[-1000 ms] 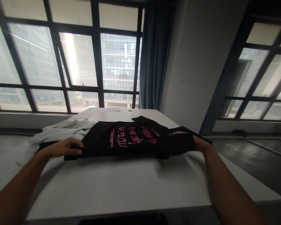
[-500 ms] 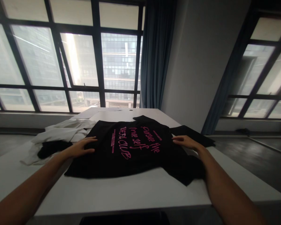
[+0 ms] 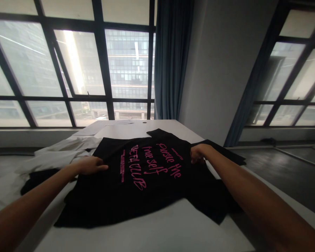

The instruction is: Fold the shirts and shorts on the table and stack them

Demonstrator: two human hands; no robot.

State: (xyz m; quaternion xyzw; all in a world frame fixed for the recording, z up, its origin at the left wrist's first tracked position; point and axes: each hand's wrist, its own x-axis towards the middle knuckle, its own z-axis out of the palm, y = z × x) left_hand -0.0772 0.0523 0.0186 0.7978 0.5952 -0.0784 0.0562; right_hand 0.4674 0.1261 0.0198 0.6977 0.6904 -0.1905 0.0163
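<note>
The left hand (image 3: 90, 165) lay flat, fingers spread, on the shirt (image 3: 146, 182); the right hand (image 3: 199, 154) pinched its edge. The shirt lay on the worktop (image 3: 173, 227).

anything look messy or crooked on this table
The black T-shirt lies askew, its pink lettering slanting and its near hem rumpled. Left hand and right hand rest on it. Beside it, white clothes sit in a crumpled heap.

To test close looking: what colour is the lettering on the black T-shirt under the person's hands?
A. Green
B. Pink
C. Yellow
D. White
B: the black T-shirt spread on the white table shows handwritten-style lettering in pink.
</note>
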